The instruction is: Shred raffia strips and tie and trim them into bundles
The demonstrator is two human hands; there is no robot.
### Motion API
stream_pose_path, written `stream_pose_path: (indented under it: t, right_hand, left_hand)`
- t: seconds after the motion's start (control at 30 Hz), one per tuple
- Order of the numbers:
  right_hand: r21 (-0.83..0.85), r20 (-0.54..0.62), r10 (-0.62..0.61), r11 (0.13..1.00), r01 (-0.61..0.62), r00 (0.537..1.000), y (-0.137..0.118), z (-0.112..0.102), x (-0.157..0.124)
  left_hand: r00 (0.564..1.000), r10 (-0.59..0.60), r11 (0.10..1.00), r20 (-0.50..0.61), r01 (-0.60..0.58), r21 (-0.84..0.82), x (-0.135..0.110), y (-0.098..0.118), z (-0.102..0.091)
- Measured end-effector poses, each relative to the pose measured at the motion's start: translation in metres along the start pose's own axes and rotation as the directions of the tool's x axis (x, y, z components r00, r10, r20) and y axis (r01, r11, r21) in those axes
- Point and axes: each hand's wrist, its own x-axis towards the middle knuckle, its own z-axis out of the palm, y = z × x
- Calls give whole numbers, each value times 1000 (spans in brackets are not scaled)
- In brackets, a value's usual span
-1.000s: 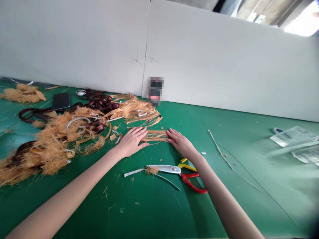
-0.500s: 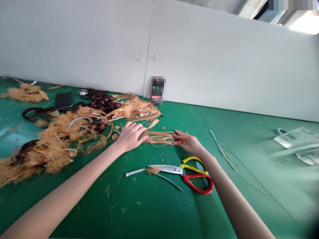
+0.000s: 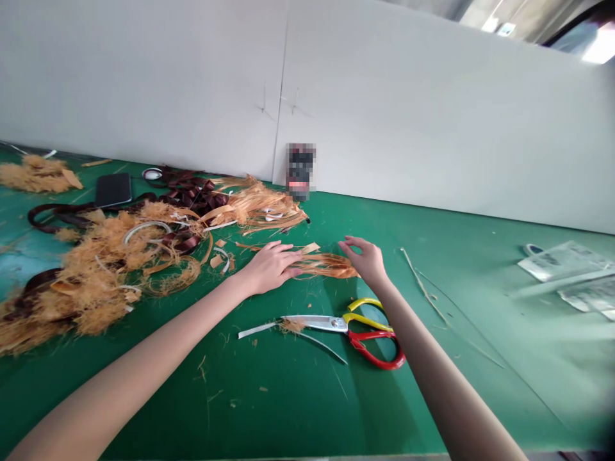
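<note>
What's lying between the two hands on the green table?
A small bundle of tan fibre strips, its left end under the left hand, its right end reaching the right hand. The head view shows it.

This looks like a craft workshop, seen at a long work desk covered in green matting and backed by plain white partition boards. Loose heaps of tan fibre offcuts and dark brown ribbon spread over its left half, with a bundle of tan strips laid out flat near the middle. 1 pair of scissors with red and yellow handles lies among the trimmings, and clear plastic packets sit at the far right.
</note>
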Motion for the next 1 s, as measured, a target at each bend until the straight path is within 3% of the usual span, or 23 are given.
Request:
stream_pose_path:
  t: [0.1,0.27,0.4,0.73,0.87,1.0]
  right_hand:
    - [-42,-14,-17,999,16,1000,-15,15,13]
    - [-120,131,-35,991,51,991,-32,43,30]
    - [-147,201,-6,988,36,980,-33,48,37]
    - [-67,140,10,998,-1,990,-42,62,42]
    - [32,123,7,999,-11,992,-46,65,36]
    - [230,106,37,971,-60,994,-57,61,32]
  left_hand:
    - [1000,20,999,-1,-20,-32,-4,-2,-3]
    - [999,-29,997,-41,26,-74,-8,-7,-2]
    - [996,-64,990,-60,56,-129,-11,-13,-4]
    - [1000,25,978,-5,-25,-207,-17,-7,-10]
    - [998,-48,962,-29,38,-269,-12,-7,-7]
    - [964,-229,919,-137,168,-356,0,-8,-3]
